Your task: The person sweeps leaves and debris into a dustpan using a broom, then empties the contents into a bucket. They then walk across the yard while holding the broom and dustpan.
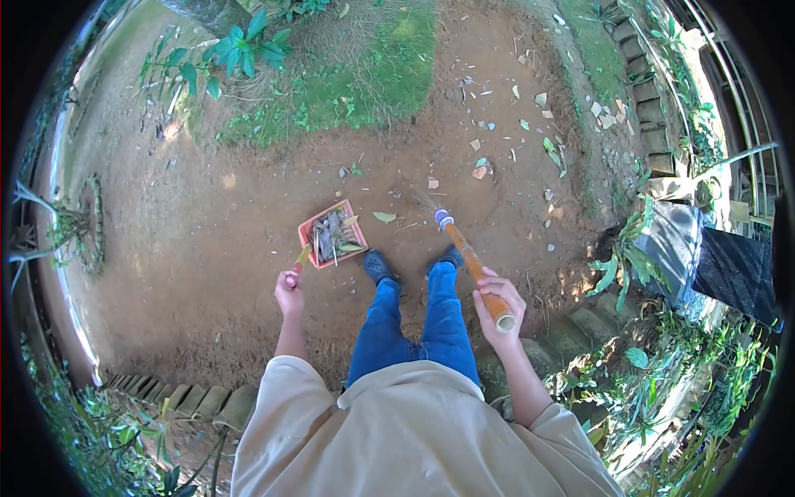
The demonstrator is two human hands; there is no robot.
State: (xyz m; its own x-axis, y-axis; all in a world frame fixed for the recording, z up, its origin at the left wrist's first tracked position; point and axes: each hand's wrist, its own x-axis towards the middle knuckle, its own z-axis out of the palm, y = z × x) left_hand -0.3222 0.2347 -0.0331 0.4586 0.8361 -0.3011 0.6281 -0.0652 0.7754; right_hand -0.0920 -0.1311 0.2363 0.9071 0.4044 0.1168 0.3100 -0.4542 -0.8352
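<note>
My left hand point(289, 291) is closed around the handle of an orange-red dustpan point(305, 229). Dry leaves and grey debris point(334, 235) lie inside the pan, which rests on or just above the bare soil. In my right hand point(502, 306) is a broom with a thick bamboo handle point(474, 263), its open end pointing up toward me. A purple and white binding point(444, 219) joins the handle to thin bristles point(424, 200), whose tips are hard to make out against the ground. A greenish leaf point(384, 217) lies between pan and bristles.
Brown soil point(190, 273) surrounds my feet in dark clogs point(377, 266). Leaves and bits of litter point(480, 170) are scattered ahead to the right. A grass patch point(364, 83) lies ahead. Rows of edging stones point(580, 330) and plants border the right and near sides.
</note>
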